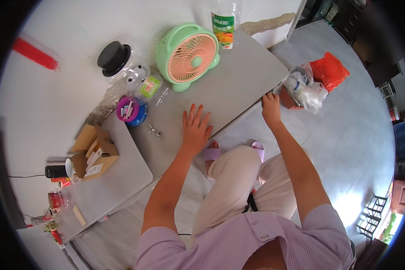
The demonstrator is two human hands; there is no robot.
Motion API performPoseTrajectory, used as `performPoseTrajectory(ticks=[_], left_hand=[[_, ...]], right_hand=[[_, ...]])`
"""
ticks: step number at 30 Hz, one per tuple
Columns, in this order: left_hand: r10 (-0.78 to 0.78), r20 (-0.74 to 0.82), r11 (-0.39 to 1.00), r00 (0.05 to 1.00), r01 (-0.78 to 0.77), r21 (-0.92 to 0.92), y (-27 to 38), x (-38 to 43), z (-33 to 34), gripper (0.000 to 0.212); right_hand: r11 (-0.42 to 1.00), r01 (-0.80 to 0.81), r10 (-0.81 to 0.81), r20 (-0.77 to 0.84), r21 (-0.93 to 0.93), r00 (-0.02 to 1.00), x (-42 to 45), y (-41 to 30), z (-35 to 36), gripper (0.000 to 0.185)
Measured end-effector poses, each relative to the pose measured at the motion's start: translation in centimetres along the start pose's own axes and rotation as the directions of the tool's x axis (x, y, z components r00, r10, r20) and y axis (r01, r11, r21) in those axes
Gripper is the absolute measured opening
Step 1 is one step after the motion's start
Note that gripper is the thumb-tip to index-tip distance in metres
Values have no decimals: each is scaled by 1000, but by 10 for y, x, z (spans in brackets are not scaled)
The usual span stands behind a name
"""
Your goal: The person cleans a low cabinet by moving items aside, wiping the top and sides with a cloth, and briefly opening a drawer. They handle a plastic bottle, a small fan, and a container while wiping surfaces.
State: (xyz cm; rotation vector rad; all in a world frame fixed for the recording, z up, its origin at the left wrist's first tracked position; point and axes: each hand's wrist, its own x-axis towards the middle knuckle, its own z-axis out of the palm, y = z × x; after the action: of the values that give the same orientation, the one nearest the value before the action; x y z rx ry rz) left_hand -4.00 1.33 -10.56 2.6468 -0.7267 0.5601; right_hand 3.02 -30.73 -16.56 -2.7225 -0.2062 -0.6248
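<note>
My left hand [195,133] rests flat on the grey tabletop [236,74], palm down with fingers spread, holding nothing. At the table's front edge, near its right corner, my right hand [271,106] has its fingertips at the edge; what they touch there is hidden. Beyond my left hand stands a green and pink fan [192,55]. A small metal object, perhaps keys [154,132], lies left of that hand. Further left, a purple tub [127,109] holding chalk-like sticks sits on a blue container [141,115].
A clear labelled plastic bottle [223,27] and a clear jar with a black hat-shaped lid [113,59] stand along the wall. An open cardboard box [103,153] sits on the left table. Plastic bags [305,89] fill a container on the floor at right.
</note>
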Motion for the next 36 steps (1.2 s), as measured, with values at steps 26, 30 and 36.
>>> performPoseTrajectory(ticks=[26, 30, 36], left_hand=[[-909, 119, 240, 400, 734, -635, 32, -211, 18, 41], [-898, 21, 337, 439, 719, -608, 28, -218, 30, 39], [-916, -7, 325, 402, 731, -600, 35, -220, 34, 36]], right_hand=[[912, -203, 103, 279, 355, 955, -64, -144, 8, 36], [907, -226, 110, 317, 355, 942, -70, -159, 4, 35], [894, -147, 1, 327, 423, 945, -95, -202, 3, 37]])
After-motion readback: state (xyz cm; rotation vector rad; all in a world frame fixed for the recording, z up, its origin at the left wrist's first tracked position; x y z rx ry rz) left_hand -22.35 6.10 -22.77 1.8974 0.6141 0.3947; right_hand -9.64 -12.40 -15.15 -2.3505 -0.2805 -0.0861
